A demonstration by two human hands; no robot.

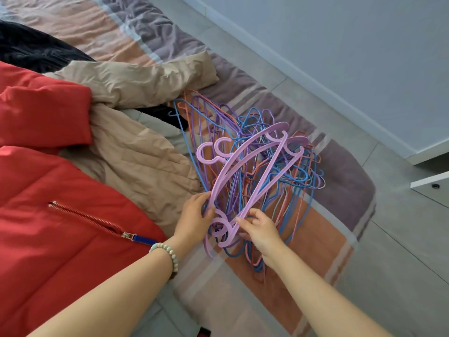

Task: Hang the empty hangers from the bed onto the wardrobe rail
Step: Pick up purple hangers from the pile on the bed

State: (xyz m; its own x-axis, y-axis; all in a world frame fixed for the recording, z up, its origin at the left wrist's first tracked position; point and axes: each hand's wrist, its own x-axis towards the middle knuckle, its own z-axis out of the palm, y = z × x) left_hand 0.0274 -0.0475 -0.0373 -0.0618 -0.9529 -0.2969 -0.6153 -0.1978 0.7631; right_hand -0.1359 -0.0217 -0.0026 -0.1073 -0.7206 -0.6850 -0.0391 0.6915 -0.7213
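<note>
We hold the lilac hangers (228,170), our left hand (194,221) curled round one edge and our right hand (262,231) pinching the other, on the tangled pile of hangers (255,132) on the bed (323,242).

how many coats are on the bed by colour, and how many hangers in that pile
red coat: 1
beige coat: 1
black garment: 1
total: 3 garments
hanger pile: thin blue, purple and coral ones under thick lilac hangers, too tangled to count
</note>
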